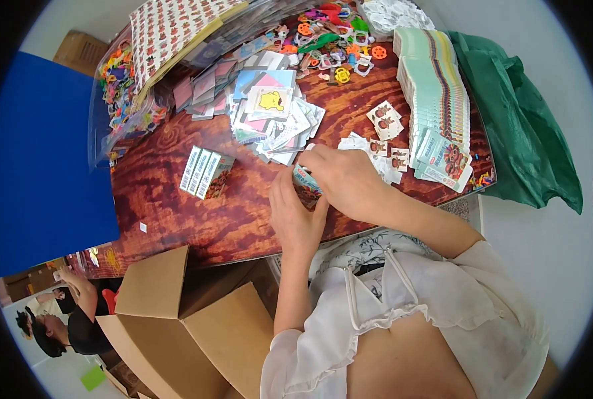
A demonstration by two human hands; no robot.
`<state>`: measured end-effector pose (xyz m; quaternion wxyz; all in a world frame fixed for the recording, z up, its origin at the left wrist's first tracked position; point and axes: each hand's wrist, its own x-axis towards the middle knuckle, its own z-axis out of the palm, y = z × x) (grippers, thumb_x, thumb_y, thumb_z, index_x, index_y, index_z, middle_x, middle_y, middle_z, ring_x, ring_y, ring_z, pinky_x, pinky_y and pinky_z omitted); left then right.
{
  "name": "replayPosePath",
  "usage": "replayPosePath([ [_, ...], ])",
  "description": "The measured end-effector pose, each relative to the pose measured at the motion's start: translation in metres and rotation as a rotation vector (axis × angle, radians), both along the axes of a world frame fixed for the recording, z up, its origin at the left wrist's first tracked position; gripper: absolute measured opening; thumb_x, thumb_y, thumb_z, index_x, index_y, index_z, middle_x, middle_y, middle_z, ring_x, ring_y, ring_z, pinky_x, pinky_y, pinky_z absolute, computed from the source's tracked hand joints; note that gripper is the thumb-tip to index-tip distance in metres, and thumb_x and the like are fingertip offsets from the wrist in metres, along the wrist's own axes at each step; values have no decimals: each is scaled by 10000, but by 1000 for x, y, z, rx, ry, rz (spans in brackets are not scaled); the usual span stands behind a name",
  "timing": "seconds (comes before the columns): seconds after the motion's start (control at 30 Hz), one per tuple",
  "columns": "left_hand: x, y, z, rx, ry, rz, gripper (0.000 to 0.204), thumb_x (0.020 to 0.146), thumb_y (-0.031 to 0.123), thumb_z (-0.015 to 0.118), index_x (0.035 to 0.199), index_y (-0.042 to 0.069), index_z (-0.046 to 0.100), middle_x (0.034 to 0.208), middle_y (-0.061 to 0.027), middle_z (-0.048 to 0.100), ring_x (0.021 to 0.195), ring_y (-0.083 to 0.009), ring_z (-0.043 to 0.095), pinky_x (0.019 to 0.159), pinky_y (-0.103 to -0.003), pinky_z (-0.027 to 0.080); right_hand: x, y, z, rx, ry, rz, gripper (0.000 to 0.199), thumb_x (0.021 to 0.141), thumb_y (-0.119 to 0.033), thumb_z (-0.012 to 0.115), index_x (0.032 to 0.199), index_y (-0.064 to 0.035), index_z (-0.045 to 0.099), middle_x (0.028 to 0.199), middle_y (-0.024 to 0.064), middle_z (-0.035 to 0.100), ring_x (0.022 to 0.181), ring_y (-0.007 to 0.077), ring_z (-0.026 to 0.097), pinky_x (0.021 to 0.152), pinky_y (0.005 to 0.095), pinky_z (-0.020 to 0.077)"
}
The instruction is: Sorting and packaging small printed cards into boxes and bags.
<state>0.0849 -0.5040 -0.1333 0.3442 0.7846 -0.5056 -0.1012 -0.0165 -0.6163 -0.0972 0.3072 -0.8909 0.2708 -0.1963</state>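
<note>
Close to the table's near edge, a small green printed carton (306, 181) stands between my two hands. My left hand (294, 214) grips it from the left, fingers and thumb around its sides. Over its top, my right hand (347, 181) presses with bent fingers, which partly cover the opening. Left of them stand several finished-looking small cartons (206, 174) in a row, green with white ends. Beyond my hands lies a loose heap of square cards and packets (270, 110), one with a yellow cartoon figure. Small brown-and-white stickers (385, 120) lie right of the heap.
Flat green cartons (436, 93) form a long stack at right, beside a green plastic bag (526, 126). Colourful plastic trinkets (340, 50) and a sticker sheet (177, 33) lie at the back. An open cardboard box (157, 286) stands below the table edge; another person (77, 319) is at far left.
</note>
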Motion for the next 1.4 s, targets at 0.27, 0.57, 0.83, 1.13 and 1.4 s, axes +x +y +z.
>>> replayPosePath([
  [0.27,1,4,-6,-54,105,46,743,683,100,832,1315,2,454,1241,-201,542,1154,-391,524,945,-459,444,-4,-8,4,141,-175,95,257,831,-28,650,1087,-41,625,986,133,644,801,328,657,699,409,507],
  [0.57,0,2,-8,-134,41,50,761,676,85,829,1325,2,439,1263,-214,523,1157,-396,515,959,-464,433,-8,0,8,280,-113,-21,252,848,-49,668,1090,-23,606,985,151,682,868,291,683,722,387,527],
  [0.83,-3,-1,-11,-161,160,121,743,669,89,834,1296,-6,448,1205,-202,527,1125,-385,524,930,-442,448,-17,-3,12,-75,-308,-18,204,767,-48,732,951,-21,650,1135,139,617,929,294,618,771,376,493],
  [1.13,-5,-1,-11,-173,224,134,695,691,60,783,1286,-5,429,1198,-205,487,1109,-390,508,921,-443,447,-21,1,2,56,-202,163,242,787,-156,727,986,-31,671,1247,147,577,1097,331,537,902,426,451],
  [1.4,-6,-3,-11,-196,329,137,688,689,41,766,1288,-10,432,1186,-206,490,1111,-377,509,922,-440,447,-19,2,4,52,-173,175,183,822,-143,708,962,-32,669,1090,135,599,964,312,576,808,384,477],
])
